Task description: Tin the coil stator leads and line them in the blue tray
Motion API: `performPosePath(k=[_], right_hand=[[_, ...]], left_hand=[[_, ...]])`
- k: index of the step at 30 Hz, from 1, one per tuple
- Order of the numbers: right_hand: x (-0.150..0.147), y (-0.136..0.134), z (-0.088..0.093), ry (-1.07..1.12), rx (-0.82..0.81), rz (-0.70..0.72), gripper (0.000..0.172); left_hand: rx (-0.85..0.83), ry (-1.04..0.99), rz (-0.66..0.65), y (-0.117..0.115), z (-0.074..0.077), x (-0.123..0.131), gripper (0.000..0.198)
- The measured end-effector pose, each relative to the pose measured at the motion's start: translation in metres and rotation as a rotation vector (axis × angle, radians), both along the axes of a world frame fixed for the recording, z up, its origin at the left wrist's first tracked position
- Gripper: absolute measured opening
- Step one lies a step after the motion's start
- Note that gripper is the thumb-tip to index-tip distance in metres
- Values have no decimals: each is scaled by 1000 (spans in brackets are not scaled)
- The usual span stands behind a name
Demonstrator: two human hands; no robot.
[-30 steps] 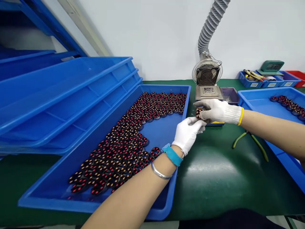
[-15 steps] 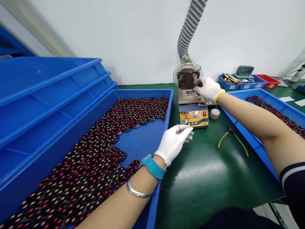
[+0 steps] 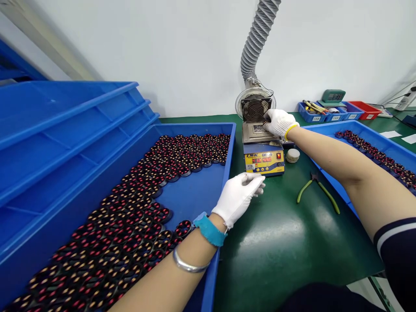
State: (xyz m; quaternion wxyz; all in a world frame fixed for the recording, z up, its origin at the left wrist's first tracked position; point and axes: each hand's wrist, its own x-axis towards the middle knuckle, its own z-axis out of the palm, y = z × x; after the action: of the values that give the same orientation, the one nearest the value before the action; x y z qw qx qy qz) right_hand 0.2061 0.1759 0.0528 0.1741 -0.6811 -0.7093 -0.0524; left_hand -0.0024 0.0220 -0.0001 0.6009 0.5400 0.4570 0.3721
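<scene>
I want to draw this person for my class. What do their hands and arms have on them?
Both hands wear white knit gloves. The left hand has a glove with a blue cuff, and a thin silver bangle circles that forearm. The right hand has a glove with a yellow cuff. Both forearms are bare. Near the right upper arm is a dark navy sleeve with a white stripe.

Your left hand (image 3: 238, 197) hovers over the mat (image 3: 286, 242), just right of the tray (image 3: 224, 173) holding wound coils (image 3: 152, 195). Beyond it sits the solder pot (image 3: 264, 149) — your right hand (image 3: 277, 122) rests on its top, before the fan (image 3: 255, 108). Right of the pot lie cutters (image 3: 316, 193), then a second tray (image 3: 367, 136) — stacked trays (image 3: 65, 130) stand at your far left.
</scene>
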Motion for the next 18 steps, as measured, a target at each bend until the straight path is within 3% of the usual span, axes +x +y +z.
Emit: performPosePath(k=[11, 15, 18], right_hand=[[19, 8, 12, 222, 82, -37, 38], [51, 3, 10, 374, 112, -80, 41], [94, -13, -9, 434, 113, -220, 42]], left_hand=[[0, 38, -7, 2, -1, -1, 42], [7, 78, -16, 4, 2, -3, 48], [15, 144, -25, 4, 5, -4, 52]])
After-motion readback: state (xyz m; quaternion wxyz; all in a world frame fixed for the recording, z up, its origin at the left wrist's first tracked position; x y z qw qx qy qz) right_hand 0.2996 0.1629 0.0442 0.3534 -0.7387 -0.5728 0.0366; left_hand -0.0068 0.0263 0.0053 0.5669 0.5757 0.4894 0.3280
